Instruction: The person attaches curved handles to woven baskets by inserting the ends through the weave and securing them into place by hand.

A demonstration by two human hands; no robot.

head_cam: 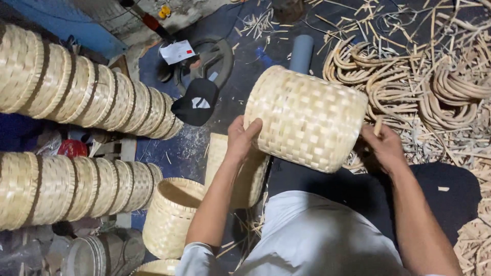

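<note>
Looking down from my head, I hold a woven basket (306,118) up in front of me, tipped on its side above my lap. My left hand (242,138) presses against its left end, fingers (254,126) curled over the rim and gripping it. My right hand (383,147) is at the basket's right end, mostly behind it; the fingers are bent toward the basket and touch its lower right edge, but I cannot tell how firmly they grip.

Just below my left hand, another basket (240,174) leans behind my forearm, and a third basket (171,217) stands open-mouthed on the floor (181,148) to its left. Far left, two long rows of nested baskets (87,94) lie on their sides, one row nearer, one farther. A black cap (197,101) lies on the floor beyond them. To the far right, coils of bent cane (404,84) and loose strips cover the floor.
</note>
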